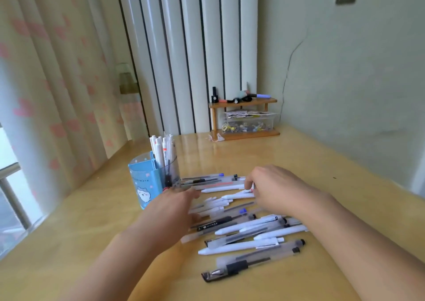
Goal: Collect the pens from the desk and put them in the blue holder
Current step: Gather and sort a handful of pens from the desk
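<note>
Two bare forearms and two bare hands, seen from the person's own head.

The left hand [174, 206] and right hand [273, 188] wear no gloves, and no rings or bracelets show on them. Both forearms are uncovered from the wrists to the bottom edge of the view, with no sleeve, cuff or watch showing. The left hand is a little blurred, so its fingers show less detail. The fingers [249, 183] of the right hand are sharper, though the nails are too small to make out.
</note>
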